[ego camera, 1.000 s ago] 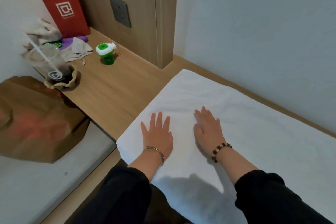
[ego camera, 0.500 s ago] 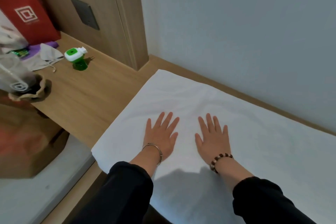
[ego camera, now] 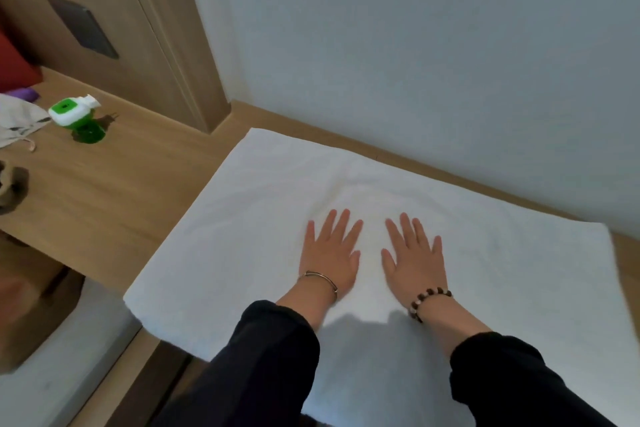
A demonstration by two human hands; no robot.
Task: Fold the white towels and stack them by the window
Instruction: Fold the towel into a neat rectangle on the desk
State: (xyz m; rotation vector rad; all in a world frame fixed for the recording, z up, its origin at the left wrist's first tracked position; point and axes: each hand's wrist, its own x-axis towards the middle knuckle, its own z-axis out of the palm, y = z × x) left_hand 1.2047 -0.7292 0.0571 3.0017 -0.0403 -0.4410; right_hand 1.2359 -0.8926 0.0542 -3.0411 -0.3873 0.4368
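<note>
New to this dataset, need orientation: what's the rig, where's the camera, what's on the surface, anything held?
No machine: a person works with bare hands. The picture comes from a wide-angle camera worn on the head, looking forward and down. A white towel lies spread on a wooden ledge against the wall. The left hand, with a metal bangle, and the right hand, with a beaded bracelet, lie flat on it, fingers straight. Nothing is held. A small green-and-white bottle stands at left.

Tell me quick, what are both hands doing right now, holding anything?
Left hand: open, fingers straight, flat on the white towel, holding nothing.
Right hand: open, flat on the same towel, holding nothing.
</note>
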